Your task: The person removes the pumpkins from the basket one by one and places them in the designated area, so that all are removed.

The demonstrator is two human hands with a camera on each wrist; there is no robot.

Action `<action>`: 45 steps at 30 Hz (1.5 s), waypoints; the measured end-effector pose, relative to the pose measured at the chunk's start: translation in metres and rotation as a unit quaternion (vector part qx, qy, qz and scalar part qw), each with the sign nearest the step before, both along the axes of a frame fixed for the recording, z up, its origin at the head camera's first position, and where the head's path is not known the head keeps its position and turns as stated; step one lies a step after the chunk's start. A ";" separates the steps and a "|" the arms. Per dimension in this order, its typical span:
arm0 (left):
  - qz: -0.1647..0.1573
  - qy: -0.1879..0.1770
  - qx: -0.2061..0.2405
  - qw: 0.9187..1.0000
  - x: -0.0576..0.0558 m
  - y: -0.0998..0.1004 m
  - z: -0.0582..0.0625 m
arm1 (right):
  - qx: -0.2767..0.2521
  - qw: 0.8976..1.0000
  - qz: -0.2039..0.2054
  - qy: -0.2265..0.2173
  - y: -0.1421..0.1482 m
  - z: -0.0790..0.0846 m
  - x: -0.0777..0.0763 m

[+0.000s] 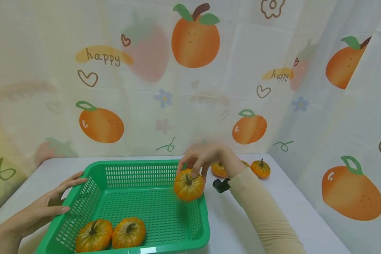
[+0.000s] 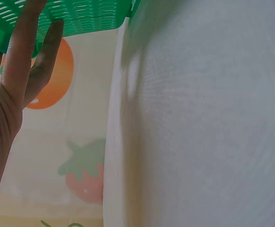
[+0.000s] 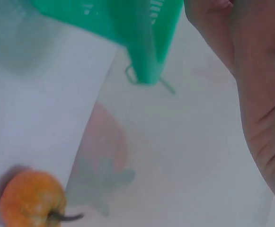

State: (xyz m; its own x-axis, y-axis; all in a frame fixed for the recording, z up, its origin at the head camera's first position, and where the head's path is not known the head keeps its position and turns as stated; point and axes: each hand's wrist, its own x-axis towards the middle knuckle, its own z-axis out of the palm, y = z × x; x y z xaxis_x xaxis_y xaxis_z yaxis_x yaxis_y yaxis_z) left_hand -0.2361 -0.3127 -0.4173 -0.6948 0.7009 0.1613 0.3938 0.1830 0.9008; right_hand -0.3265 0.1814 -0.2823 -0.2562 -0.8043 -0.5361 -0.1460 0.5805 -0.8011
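My right hand (image 1: 203,160) grips a small orange pumpkin (image 1: 188,186) with a dark stem, over the right side of a green plastic basket (image 1: 152,249). In the right wrist view only part of that hand (image 3: 260,71) shows, and the gripped pumpkin is out of sight. Two more pumpkins, one at the left (image 1: 94,236) and one beside it (image 1: 128,233), sit in the basket's near left part. My left hand (image 1: 47,203) rests on the basket's left rim, fingers extended along it; the left wrist view shows its fingers (image 2: 45,61) against the basket's side.
Several pumpkins stand on the white table (image 1: 231,218) to the right of the basket, one (image 1: 260,168) farthest right and another (image 1: 218,169) partly behind my right wrist. A fruit-printed curtain (image 1: 197,98) hangs along the table's far edge and right side.
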 end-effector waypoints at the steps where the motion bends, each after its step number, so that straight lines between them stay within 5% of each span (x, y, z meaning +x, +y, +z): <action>1: -0.001 -0.001 0.003 1.000 0.000 0.000 0.000 | -0.003 1.000 -0.008 -0.007 0.005 0.000 0.000; 14: -0.006 -0.002 0.011 1.000 0.001 0.001 0.001 | -0.024 0.996 -0.074 -0.041 0.058 -0.017 -0.005; 31: -0.014 -0.014 0.029 0.999 0.000 0.000 -0.001 | -0.045 0.991 -0.111 -0.051 0.105 -0.039 -0.003; 45: 0.005 0.002 -0.005 1.000 0.000 0.000 -0.001 | -0.012 0.973 -0.216 -0.081 0.132 -0.069 0.010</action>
State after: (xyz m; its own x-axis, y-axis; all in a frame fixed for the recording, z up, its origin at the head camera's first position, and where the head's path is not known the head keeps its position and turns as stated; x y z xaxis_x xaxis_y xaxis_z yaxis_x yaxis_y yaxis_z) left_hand -0.2358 -0.3128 -0.4181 -0.7009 0.6958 0.1569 0.3951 0.1955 0.8976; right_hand -0.3170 0.3136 -0.3511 -0.4865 -0.6532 -0.5802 0.2361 0.5411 -0.8071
